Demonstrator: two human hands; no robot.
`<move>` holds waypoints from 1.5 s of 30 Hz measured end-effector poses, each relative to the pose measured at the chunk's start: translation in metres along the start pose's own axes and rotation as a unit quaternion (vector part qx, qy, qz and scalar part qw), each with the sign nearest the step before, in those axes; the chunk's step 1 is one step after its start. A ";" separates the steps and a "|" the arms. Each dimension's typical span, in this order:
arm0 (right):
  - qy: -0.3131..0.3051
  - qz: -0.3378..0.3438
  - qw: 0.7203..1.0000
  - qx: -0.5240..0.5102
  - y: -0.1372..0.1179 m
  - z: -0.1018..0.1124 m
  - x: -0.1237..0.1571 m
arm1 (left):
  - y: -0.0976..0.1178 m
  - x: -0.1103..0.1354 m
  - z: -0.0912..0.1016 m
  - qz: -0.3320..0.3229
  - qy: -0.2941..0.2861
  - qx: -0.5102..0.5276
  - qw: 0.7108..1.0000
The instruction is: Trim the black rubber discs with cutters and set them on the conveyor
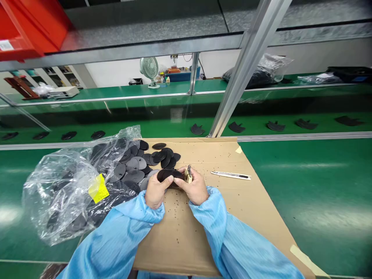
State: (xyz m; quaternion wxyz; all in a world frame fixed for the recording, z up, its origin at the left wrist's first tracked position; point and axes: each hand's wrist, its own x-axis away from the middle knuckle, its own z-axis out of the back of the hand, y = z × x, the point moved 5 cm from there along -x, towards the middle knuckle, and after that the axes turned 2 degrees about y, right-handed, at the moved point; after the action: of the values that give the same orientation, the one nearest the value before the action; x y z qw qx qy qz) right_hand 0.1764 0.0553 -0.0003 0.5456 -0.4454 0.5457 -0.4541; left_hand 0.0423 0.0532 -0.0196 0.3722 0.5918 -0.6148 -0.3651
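Blue sleeves (pixel 113 236) are covering both our forearms, nearest to us and low in view. Beyond the cuffs, we are holding a black oval piece (pixel 170 173) over the brown cardboard (pixel 232 232), just beside many loose ovals. Our left hand (pixel 158 190) is pinching its left end between thumb and fingers; our right hand (pixel 195 188) is pinching the other end while also carrying a small metal-tipped tool (pixel 189 173), too small for us to be telling its kind. On our left, the loose ovals (pixel 133 164) are lying heaped in and beside a clear plastic bag (pixel 58 182) with a yellow label (pixel 99 188). On our right, a slim cutter knife (pixel 231 175) is lying on the cardboard, apart from our hands. Underneath, a green bench (pixel 314 193) is carrying everything.
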 end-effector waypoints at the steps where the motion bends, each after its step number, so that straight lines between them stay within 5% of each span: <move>1: 0.005 -0.002 1.000 -0.003 -0.002 0.001 0.000 | 0.000 0.001 -0.002 0.006 -0.014 0.002 1.000; 9: 0.013 -0.020 1.000 0.006 -0.004 0.000 0.001 | 0.000 0.001 -0.006 0.026 -0.024 0.037 0.999; 14: -0.070 0.104 0.992 0.021 -0.016 -0.010 0.009 | -0.002 -0.004 0.001 0.138 0.005 0.118 0.983; 18: -0.025 0.203 0.972 0.119 -0.028 -0.009 0.015 | -0.008 -0.002 0.005 0.235 -0.002 0.121 0.964; 24: -0.019 0.271 0.945 0.180 -0.028 -0.009 0.018 | -0.010 0.005 -0.002 0.242 -0.068 0.129 0.959; 30: -0.017 0.309 0.926 0.215 -0.029 -0.010 0.020 | -0.007 0.005 -0.005 0.235 -0.071 0.115 0.962; 35: 0.007 0.231 0.957 0.177 -0.022 -0.009 0.014 | -0.005 0.001 -0.002 0.211 -0.023 0.092 0.973; 38: 0.107 0.127 0.978 0.129 -0.003 0.004 0.005 | 0.007 -0.003 -0.001 0.167 0.024 0.066 0.984; 41: 0.199 0.043 0.975 0.091 0.018 0.016 0.000 | 0.032 -0.017 -0.002 0.100 0.052 0.014 0.994; 45: 0.195 0.025 0.977 0.086 0.027 0.014 0.000 | 0.080 -0.068 -0.006 -0.055 0.061 -0.208 0.975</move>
State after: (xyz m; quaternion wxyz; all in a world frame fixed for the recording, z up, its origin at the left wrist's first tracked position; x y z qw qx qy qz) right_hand 0.1905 0.0605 -0.0266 0.4762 -0.2859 0.6116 -0.5634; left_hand 0.0126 0.1235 0.0524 0.5030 0.5554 -0.4680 -0.4684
